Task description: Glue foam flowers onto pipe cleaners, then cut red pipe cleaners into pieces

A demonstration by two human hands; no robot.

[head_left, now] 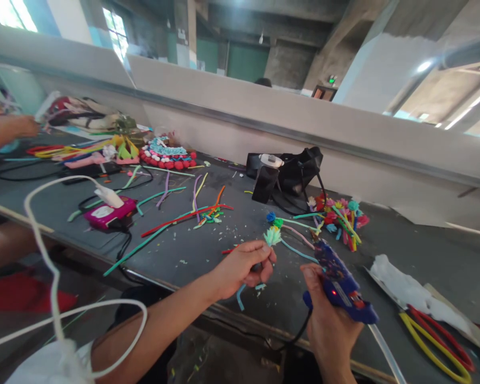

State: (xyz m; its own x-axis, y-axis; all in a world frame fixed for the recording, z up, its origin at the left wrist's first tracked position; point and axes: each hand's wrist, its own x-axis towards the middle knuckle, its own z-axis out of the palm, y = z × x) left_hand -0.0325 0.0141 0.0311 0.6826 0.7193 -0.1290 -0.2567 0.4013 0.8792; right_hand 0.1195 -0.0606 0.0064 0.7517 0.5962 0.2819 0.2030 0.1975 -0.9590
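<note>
A small pale-teal pipe-cleaner flower [272,236] with a frayed, tufted head stands upright just above the near part of the grey worktop [388,242]. The left hand [242,269] holds it, fingers pinching its stem. Just to its right, not touching, the right hand [331,322] has its fingers wrapped around the grip of a blue patterned glue gun [341,282] with a red light lit on its side. Behind lies a bunch of bright finished flowers [342,216]. Further left sits a pink device [109,213] whose white label is too small to read.
</note>
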